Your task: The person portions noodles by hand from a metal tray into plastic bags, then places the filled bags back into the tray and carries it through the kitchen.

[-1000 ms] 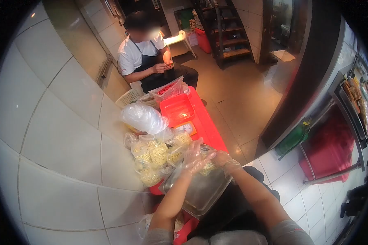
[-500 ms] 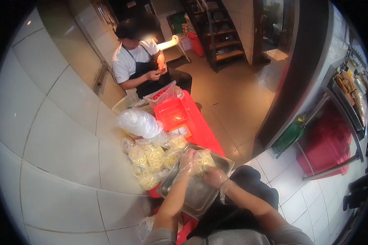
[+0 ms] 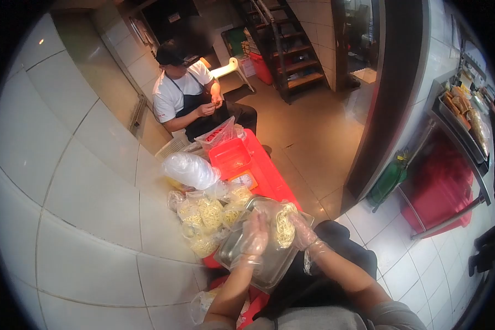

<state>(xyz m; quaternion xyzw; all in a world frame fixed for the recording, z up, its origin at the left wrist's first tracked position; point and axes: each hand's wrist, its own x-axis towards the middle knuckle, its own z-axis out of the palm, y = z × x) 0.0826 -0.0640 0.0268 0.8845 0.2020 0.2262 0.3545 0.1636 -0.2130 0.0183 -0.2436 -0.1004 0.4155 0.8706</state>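
Note:
A clear plastic bag of noodles point(image 3: 285, 225) is held up over a metal tray point(image 3: 229, 254), its pale strands bunched toward the right. My right hand point(image 3: 303, 233), in a clear plastic glove, grips the bag's right side. On the left, my gloved left hand point(image 3: 255, 237) is closed on the loose film of the same bag; its fingertips are slightly blurred. Several more bags of noodles point(image 3: 210, 213) are piled against the tray's left side.
A red table point(image 3: 269, 179) carries a red basket point(image 3: 230, 157), a scale point(image 3: 243, 180) and a stack of clear plastic point(image 3: 190, 170). Across it sits a co-worker point(image 3: 184, 99), hands together. A tiled wall point(image 3: 88, 220) runs along the left; a pink bin point(image 3: 437, 187) stands at right.
My hands have moved apart, and the noodle bag has turned more upright between them, with its film stretching toward my left hand. The view has shifted slightly.

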